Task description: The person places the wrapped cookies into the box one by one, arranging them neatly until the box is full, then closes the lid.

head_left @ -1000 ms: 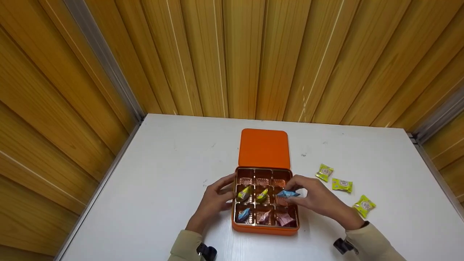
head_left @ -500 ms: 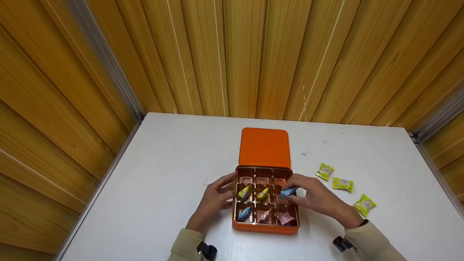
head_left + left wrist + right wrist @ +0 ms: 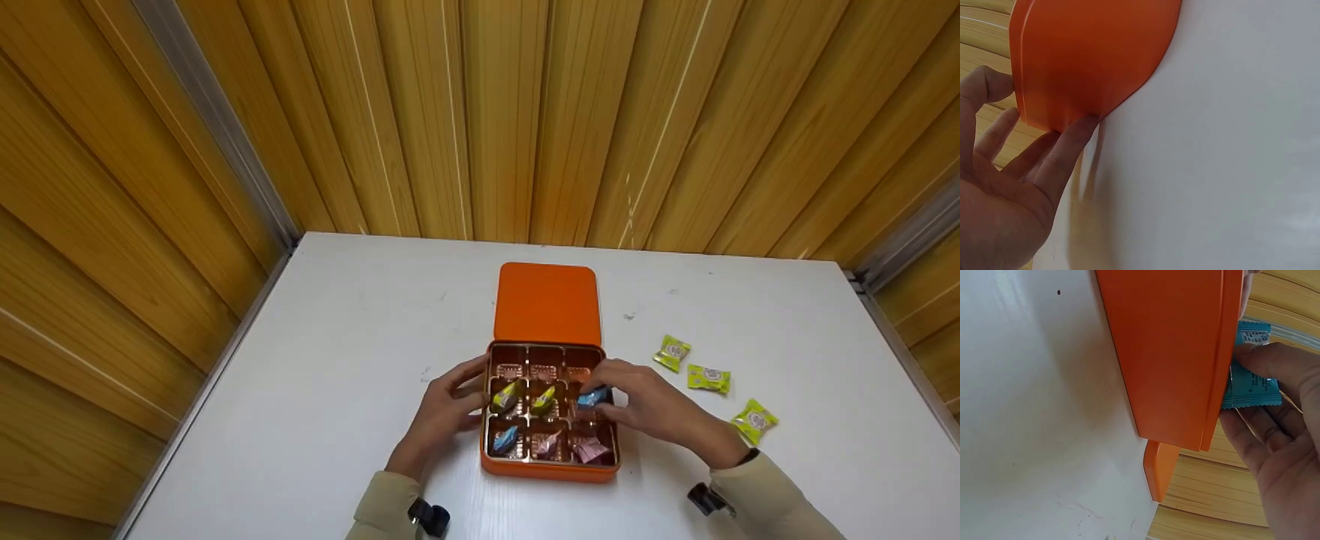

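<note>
An orange tin [image 3: 551,471] sits with its lid [image 3: 547,302] folded back, showing a brown tray [image 3: 528,420] of small compartments. My left hand [image 3: 442,409] rests against the tin's left side, fingertips on its orange wall [image 3: 1089,62] in the left wrist view. My right hand [image 3: 660,405] pinches a blue-wrapped candy [image 3: 592,397] between thumb and fingers, at the right compartment of the middle row. In the right wrist view the crimped wrapper [image 3: 1255,388] shows just past the tin's rim. Two yellow-green candies [image 3: 507,398] lie in the other middle-row compartments.
The front row holds a blue candy [image 3: 505,440] and two pink candies [image 3: 590,450]. Three yellow-green candies [image 3: 709,379] lie on the white table [image 3: 360,337] to the right. Wood-patterned walls [image 3: 502,120] stand behind and beside the table.
My right hand has turned the blue candy and lowered it into the right middle compartment, fingers still on it. The left hand stays in place at the tin.
</note>
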